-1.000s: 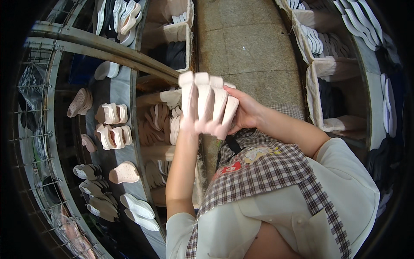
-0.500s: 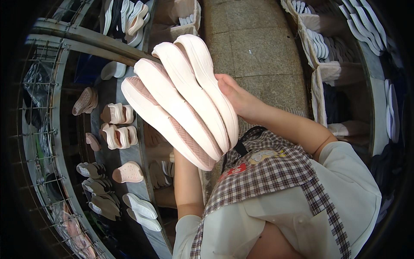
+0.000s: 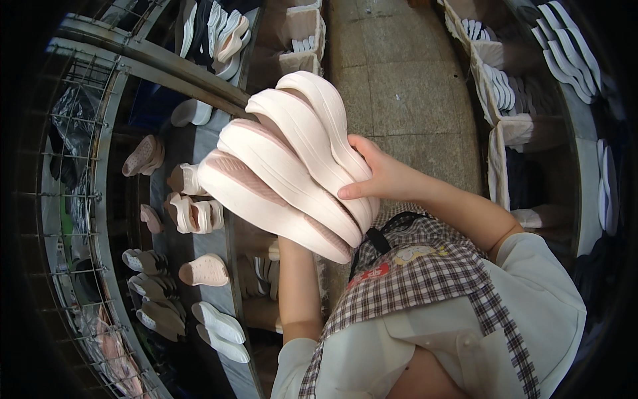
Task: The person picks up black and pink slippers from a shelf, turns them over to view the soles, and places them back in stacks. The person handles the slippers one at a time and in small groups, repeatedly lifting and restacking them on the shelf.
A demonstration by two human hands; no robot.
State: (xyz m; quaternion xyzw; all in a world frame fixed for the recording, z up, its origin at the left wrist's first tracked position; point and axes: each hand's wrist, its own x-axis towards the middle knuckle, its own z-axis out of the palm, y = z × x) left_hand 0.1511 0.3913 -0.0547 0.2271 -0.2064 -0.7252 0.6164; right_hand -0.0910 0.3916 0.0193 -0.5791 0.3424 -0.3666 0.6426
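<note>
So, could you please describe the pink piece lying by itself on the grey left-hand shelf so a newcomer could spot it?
Find the long grey shelf on the person's left. Along it, between the upright pale soles and the two flat white soles, lies the pale pink piece. Unlike those neighbours, it lies by itself, its face dotted with small marks.

Hold changes on fanned cream-white shoe soles with dusty-pink treads [image 3: 296, 136].
Bare right hand [image 3: 382, 174] now lays its thumb across their right side, formerly at the edge.
</note>
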